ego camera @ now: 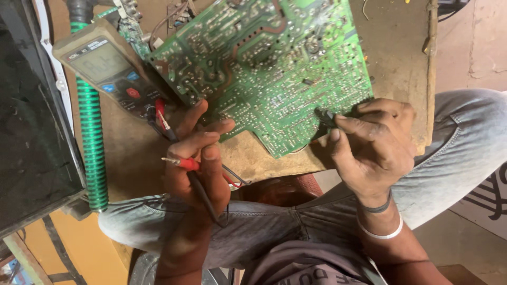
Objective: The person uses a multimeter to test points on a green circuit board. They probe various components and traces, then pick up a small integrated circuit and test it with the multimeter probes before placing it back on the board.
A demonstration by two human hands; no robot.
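**A:** Head camera, looking down at a lap and a worn board. What is each hand doing?

**B:** The left hand (pixel 198 158) is closed around a red test probe (pixel 182 163), pinched between thumb and fingers with its metal tip pointing left. A dark lead (pixel 203 198) runs from the probe down across the palm toward the near edge. The index finger reaches up and touches the near left edge of the green circuit board (pixel 264 68).

**A:** And the right one?

**B:** The right hand (pixel 372 145) grips a black probe (pixel 325 116), fingers clamped together on it, with the tip pressed onto the near right part of the circuit board's solder side.

**A:** Where does the board lie?

**B:** On a brown wooden board (pixel 396 47) resting across the person's knees, tilted, taking up the far middle of the view. Its near corner points toward the gap between the two hands.

**A:** What else is around?

**B:** A multimeter (pixel 108 68) with a grey display and a red button lies at the far left, just beside the circuit board, with red and black wires leaving its near end. A green ribbed hose (pixel 92 137) runs near to far along the left, beside a dark panel (pixel 31 121). The right wrist carries a dark band and a white bangle (pixel 381 232). Grey jeans (pixel 454 153) cover both legs.
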